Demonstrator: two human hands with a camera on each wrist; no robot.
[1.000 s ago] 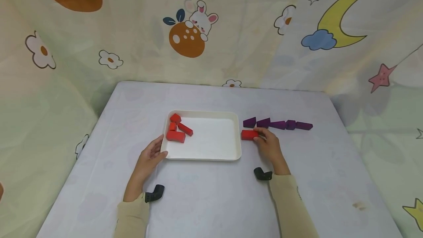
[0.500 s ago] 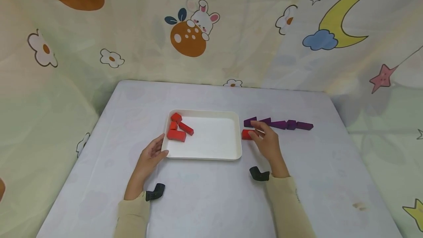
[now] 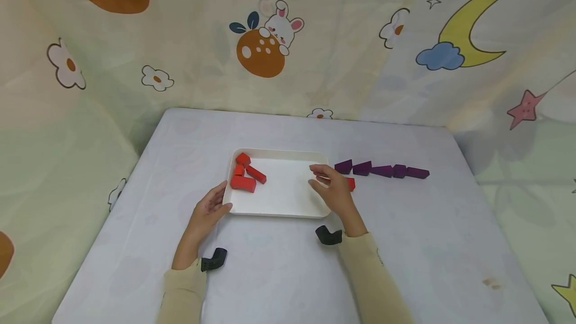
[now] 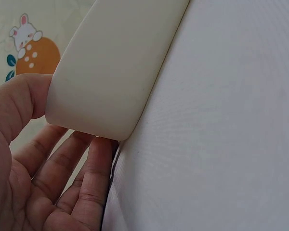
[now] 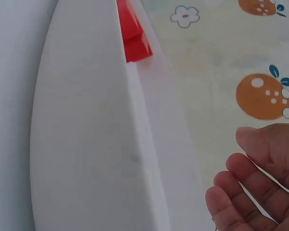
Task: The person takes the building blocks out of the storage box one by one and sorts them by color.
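Observation:
My left hand [image 3: 204,219] holds the near left corner of a white tray [image 3: 288,184]. In the left wrist view its thumb lies along one side of the tray wall [image 4: 98,72], fingers at the other. Several red blocks [image 3: 243,184] lie bunched at the tray's left end. Over the tray's right rim hovers my right hand [image 3: 335,194], fingers loosely bent with nothing between them. Another red block [image 3: 351,184] rests on the table just right of the tray, mostly hidden behind that hand. The right wrist view shows red blocks [image 5: 136,38] beyond the tray wall [image 5: 91,125].
Several purple blocks [image 3: 381,171] form a row on the table [image 3: 279,274], to the right of the tray. A patterned cloth [image 3: 342,64] hangs behind the table and on both sides. Black wrist cameras [image 3: 328,235] sit at both cuffs.
My right hand has let go of the red block beside the tray and moved left over the tray's edge. That block stays in place. The left hand keeps its hold on the tray.

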